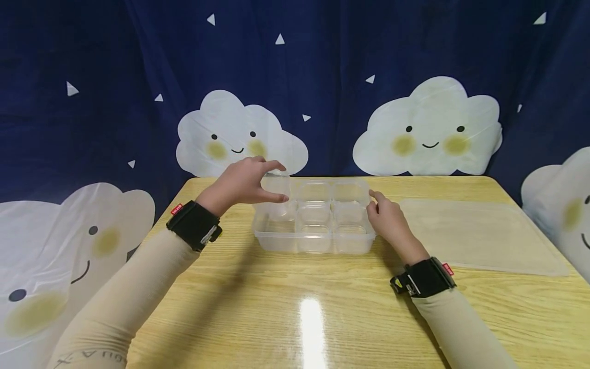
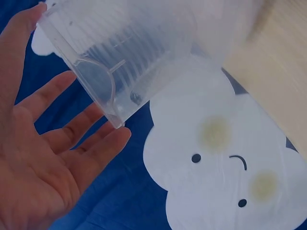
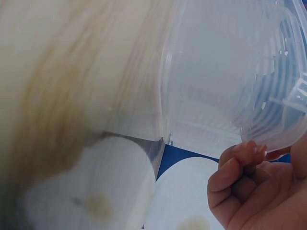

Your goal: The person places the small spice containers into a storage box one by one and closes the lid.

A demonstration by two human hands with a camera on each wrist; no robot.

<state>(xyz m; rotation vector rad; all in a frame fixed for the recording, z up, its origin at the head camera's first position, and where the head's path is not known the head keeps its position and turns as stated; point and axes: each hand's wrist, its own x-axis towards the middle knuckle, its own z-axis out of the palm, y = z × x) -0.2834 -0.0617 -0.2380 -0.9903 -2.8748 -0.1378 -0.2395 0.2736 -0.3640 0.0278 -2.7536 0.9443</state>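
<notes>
Clear plastic small cup [image 1: 277,190] sits pinched between my left hand's [image 1: 244,183] thumb and fingers, lifted just above the tray's [image 1: 313,241] back-left compartment, wrist raised. My right hand [image 1: 388,219] rests curled against the tray's right rim on the wooden table [image 1: 295,307], fingertips gripping its edge.

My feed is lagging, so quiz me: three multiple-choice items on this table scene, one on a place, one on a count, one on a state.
1. Where does the flat translucent plastic lid lie?
A. right of the tray
B. on the tray
C. left of the tray

2. How many small cups sit in the tray?
A. two
B. five
C. nine

3. What is the left hand doing?
A. resting flat
B. pointing
C. gripping a cup

Answers:
1 A, the flat translucent plastic lid lies right of the clear rectangular plastic tray.
2 B, one slot is vacated.
3 C, the left hand lifts the small clear plastic cup.
</notes>
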